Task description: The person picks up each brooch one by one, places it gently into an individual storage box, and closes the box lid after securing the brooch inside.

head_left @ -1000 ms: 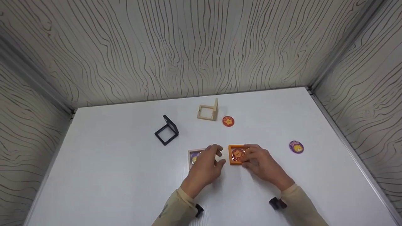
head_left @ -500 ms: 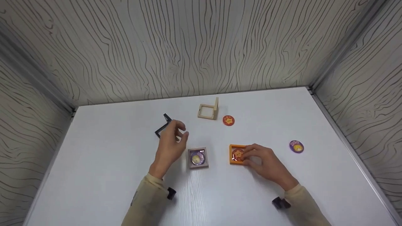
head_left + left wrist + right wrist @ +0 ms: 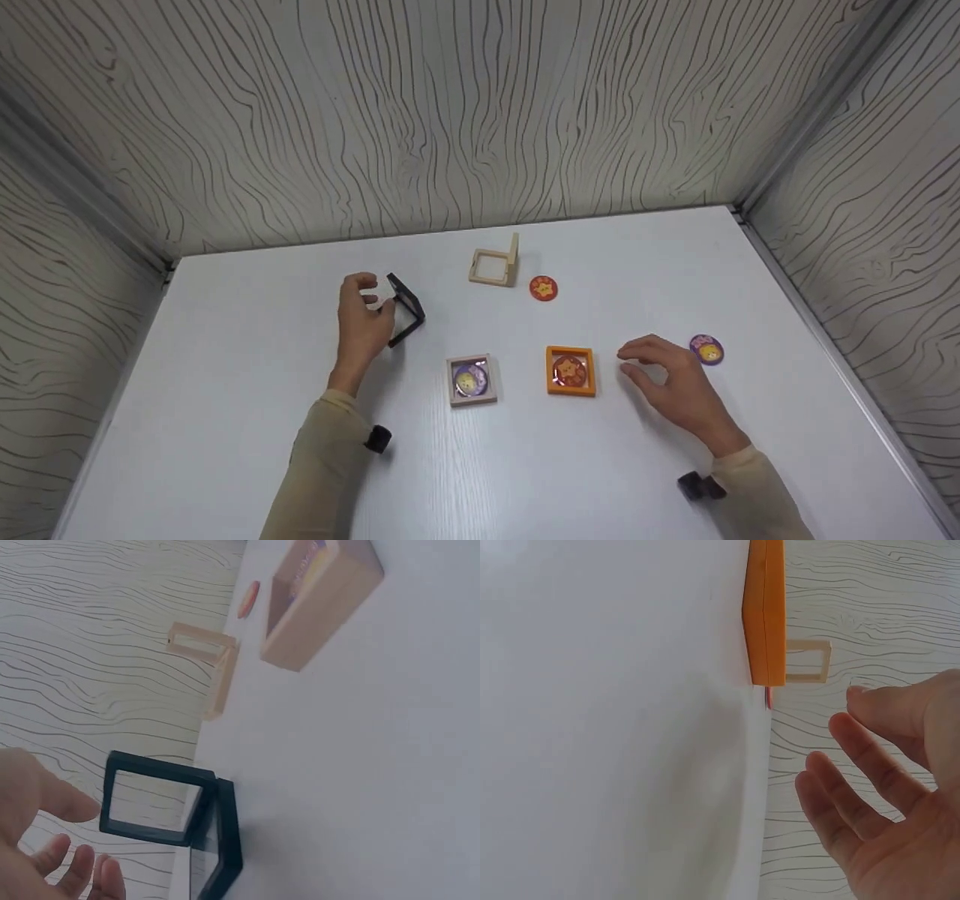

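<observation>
My left hand hovers at the left side of a black hinged frame, thumb and fingers apart and holding nothing. In the left wrist view the black frame stands unfolded, one half upright, near the thumb tip. My right hand, fingers loosely bent and holding nothing, is between an orange frame and a purple round badge. The folded orange frame has a red star badge inside. Left of it lies a folded pale pinkish frame with a purple bear badge inside.
Toward the back of the white table stands an unfolded light wooden frame. Beside it lies a loose red star badge. Wood-grain panels wall the back and both sides.
My left hand has moved left and away from the pinkish frame, over to the black frame. My right hand has let go of the orange frame and drawn back to the right.
</observation>
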Tool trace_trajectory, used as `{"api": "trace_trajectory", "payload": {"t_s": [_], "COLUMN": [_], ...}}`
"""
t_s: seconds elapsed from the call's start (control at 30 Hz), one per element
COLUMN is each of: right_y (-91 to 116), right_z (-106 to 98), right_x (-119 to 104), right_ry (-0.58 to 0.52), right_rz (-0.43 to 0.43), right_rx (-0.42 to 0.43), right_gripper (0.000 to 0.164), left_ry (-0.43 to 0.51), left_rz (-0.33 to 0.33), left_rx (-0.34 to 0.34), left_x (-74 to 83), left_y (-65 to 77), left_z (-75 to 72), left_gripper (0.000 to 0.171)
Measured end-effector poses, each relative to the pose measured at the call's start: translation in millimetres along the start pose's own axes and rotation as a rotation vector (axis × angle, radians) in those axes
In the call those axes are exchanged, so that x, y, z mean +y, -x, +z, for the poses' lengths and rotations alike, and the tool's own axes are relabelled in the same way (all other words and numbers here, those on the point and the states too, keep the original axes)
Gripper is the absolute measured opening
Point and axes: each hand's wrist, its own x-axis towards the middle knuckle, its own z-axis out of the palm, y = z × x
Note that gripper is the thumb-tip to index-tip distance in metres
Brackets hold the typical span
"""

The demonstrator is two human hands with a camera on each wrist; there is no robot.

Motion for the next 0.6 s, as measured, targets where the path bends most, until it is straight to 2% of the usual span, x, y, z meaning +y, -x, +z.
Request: {"api": "trace_trajectory", "payload": {"t_s": [0.13,0.37,0.47,0.6], "right_y": [4,8,9,9], "right_z": [-6,-11,-14,-24], "right_x": [6,11,15,24], "right_ry": [0.018,0.036,0.048,0.067], "right_rz": [0.014,0.055,0.032,-0.022], "right_rx": [0.025,0.044,0.061,0.125], "right_gripper": [0.025,0.024,0.024,0.026], "left_ry": [-0.029,-0.125,-0.114,-0.104], "left_rz": [-0.008,0.043,0.020,-0.020], "left_rx": [-0.064,-0.255,-0.291,-0.312], "left_x": [-13.7,-35.2,-40.8,-43.7], "left_y": [-7.4,-17.8,-17.8,-16.8], "left_z": [3.7,4.2,3.2,3.6], "left_gripper": [0.048,0.056,0.054,0.052]}}
